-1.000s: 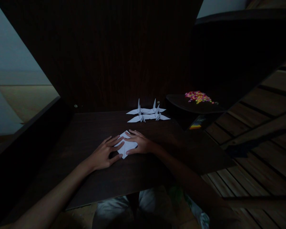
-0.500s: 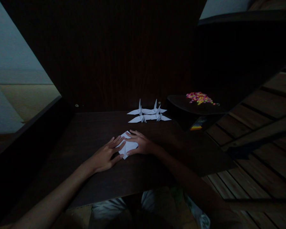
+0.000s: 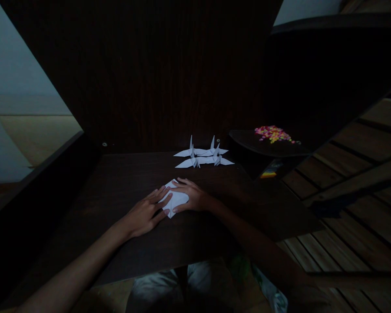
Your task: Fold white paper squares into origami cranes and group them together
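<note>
A folded white sheet of paper lies flat on the dark wooden desk, one corner pointing toward me. My left hand rests on its left side, fingers spread and laid across the paper. From the right, my right hand presses on the paper with fingers stretched out and apart; the thumb sits near the lower edge. Parts of the sheet are hidden under both hands. Behind them stand several white origami cranes, set in two rows near the back panel.
On a small curved shelf at the right is a pile of pink, yellow and orange beads or small pieces. Beneath it a colourful item shows. A raised side board bounds the desk on the left. Wooden slats lie at the right.
Both hands and the paper stay almost where they were. My left fingers have shifted very slightly; my legs below the desk have moved a little.
</note>
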Demonstrator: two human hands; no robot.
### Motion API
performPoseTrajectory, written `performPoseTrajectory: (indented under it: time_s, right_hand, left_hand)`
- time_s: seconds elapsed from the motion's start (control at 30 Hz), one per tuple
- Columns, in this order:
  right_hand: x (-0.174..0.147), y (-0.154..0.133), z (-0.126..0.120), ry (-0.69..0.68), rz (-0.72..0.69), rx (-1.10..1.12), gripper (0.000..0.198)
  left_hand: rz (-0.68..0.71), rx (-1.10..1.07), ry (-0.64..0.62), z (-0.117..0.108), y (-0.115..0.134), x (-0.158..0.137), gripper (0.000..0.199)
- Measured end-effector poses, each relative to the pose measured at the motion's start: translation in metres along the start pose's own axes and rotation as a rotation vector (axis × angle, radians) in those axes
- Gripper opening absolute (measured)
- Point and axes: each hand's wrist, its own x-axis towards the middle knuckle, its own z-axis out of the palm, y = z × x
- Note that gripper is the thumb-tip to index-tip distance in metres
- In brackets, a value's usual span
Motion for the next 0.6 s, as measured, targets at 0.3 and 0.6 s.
performPoseTrajectory:
  time_s: [0.3,0.6]
  right_hand:
    - [0.000,0.004,0.005,0.054,0.015,0.040,0.091]
    - [0.001,0.007,0.004,0.035,0.000,0.020,0.088]
  left_hand:
    - [-0.063,0.032,0.062,0.006,0.006,0.003,0.051]
    - [-0.087,0.063,0.048,0.002,0.011,0.005,0.056]
